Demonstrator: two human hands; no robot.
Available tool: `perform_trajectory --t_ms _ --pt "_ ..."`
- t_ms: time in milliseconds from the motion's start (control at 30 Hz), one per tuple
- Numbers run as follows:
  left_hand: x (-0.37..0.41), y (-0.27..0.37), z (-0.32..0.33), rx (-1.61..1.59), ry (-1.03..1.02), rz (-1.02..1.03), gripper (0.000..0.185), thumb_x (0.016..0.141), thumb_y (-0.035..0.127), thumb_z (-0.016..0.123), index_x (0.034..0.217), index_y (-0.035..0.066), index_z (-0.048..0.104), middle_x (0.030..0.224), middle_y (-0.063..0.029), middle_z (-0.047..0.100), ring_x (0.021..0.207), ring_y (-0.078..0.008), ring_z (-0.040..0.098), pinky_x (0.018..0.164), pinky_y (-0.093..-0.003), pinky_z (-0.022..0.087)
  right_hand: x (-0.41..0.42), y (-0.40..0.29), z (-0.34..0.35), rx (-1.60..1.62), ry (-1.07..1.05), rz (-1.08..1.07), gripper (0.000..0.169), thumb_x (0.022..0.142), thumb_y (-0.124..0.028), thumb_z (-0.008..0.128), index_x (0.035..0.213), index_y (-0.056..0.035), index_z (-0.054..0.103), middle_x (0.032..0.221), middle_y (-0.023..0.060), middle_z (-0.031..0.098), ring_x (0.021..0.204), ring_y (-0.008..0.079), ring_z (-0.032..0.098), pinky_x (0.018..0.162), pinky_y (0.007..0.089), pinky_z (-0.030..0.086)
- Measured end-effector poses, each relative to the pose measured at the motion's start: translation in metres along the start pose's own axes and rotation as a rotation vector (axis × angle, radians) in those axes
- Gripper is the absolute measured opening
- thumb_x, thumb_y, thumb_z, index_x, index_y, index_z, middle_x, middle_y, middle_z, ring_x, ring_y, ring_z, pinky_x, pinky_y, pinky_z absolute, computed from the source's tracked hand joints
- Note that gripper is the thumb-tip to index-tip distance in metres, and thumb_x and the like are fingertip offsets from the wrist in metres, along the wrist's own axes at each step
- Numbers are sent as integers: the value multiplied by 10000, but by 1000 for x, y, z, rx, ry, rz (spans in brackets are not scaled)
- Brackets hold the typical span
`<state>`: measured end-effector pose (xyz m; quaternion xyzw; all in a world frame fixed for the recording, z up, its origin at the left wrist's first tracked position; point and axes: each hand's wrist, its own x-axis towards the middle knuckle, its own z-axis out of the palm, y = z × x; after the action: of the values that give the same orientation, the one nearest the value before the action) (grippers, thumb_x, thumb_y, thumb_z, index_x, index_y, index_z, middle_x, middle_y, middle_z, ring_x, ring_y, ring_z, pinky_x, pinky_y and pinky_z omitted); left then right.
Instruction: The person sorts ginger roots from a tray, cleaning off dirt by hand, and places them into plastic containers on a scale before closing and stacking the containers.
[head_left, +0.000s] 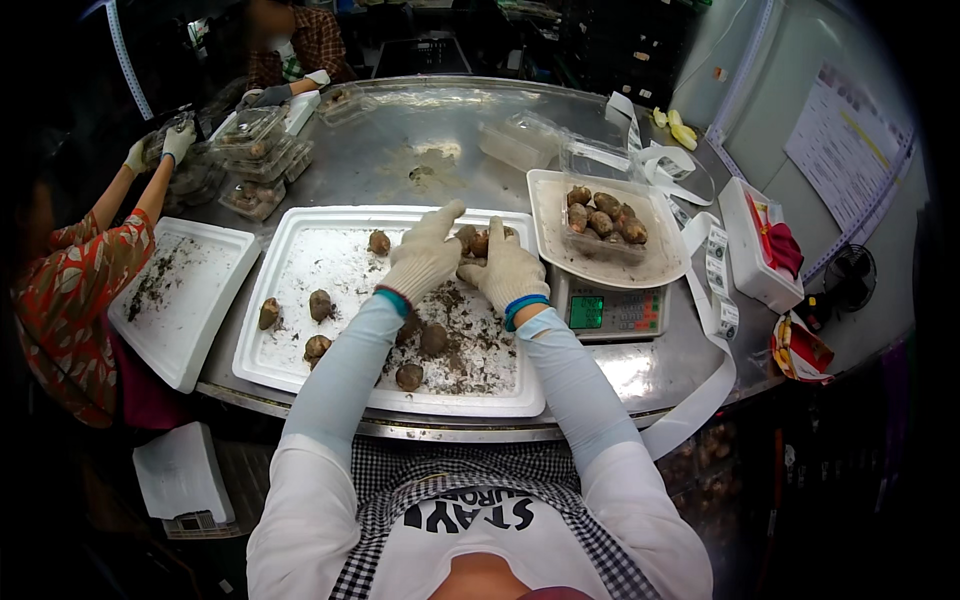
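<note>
Both hands wear cream knit gloves over the far half of a white foam tray (259, 247) scattered with soil. My left hand (424, 255) has its thumb and index finger apart, with nothing visible between them. Small brown taro corms (478, 244) cluster between my two hands. My right hand (511, 274) reaches over this cluster, its thumb beside the corms; the fingers hide whether one is gripped. One single corm (379, 242) lies left of my left hand. Several more, including a dark corm (433, 340), are spread nearer to me, partly behind my left forearm.
A clear plastic box of corms (604, 221) sits on the pan of a digital scale (615, 311). Empty clamshells (521, 142) stand behind it; a label strip (716, 277) trails right. At left, a co-worker's gloved hands (178, 141) hold a box beside stacked filled boxes (259, 150). Another person (300, 45) works beyond.
</note>
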<state>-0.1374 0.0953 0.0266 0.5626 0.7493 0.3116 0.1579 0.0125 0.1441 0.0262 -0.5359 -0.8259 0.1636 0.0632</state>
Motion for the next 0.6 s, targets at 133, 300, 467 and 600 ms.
perform_trajectory --t_ms 133,300,467,600 --pt "28 1 19 180 -216 48 519 937 219 538 1451 207 611 1390 -152 652 1246 -407 633 1062 -493 521 -3 7 16 35 139 -120 809 833 -458 823 1434 -29 493 1283 244 634 1085 418 723 901 503 601" --pt "-2 13 14 233 -168 62 426 921 210 596 1337 187 684 1322 -163 663 1189 -402 655 1041 -507 535 -7 11 22 37 128 -174 683 841 -383 803 1371 -50 530 1273 229 648 1122 399 702 933 502 589" --pt "-25 6 2 21 -177 -28 517 917 276 657 1421 168 630 1286 -144 684 1183 -334 676 1043 -434 538 -26 5 22 83 172 -273 651 834 -272 809 1369 -64 502 1192 191 668 1097 380 697 906 498 600" --pt "-30 17 -14 -472 -220 79 601 977 245 680 1505 16 510 1290 -130 667 1149 -234 673 1051 -339 526 -45 2 -14 178 227 -318 697 810 -238 808 1408 -95 481 1171 195 660 1097 407 689 914 490 584"
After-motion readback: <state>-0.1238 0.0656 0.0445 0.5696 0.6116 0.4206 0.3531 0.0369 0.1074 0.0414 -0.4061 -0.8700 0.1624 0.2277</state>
